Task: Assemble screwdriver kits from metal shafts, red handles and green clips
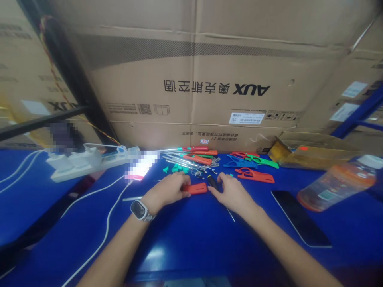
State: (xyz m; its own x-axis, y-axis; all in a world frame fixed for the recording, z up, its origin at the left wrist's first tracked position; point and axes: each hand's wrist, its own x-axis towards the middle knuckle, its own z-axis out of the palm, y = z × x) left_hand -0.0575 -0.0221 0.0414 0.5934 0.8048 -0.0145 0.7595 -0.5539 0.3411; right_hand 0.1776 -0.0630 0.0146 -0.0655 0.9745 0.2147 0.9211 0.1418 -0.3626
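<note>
My left hand (169, 190), with a watch on its wrist, is closed around one end of an orange-red plastic lighter casing (197, 188) lying low over the blue table. Its free end, with a narrow slot, points right. My right hand (235, 192) grips a screwdriver (213, 182) with a black handle and a yellow end. The thin shaft comes out below the palm, slanting toward me. Just beyond both hands lie long-necked lighters (197, 158) with red and orange handles, small green plastic parts (179, 168) and thin wired pieces (197, 172).
Red, blue and green casing halves (257, 175) lie at right rear. Farther right are a dark phone (301, 219), a tilted clear bottle (338, 183) and an open cardboard box (317, 153). A lit phone (143, 165), white cables and a power strip (89, 163) occupy the left.
</note>
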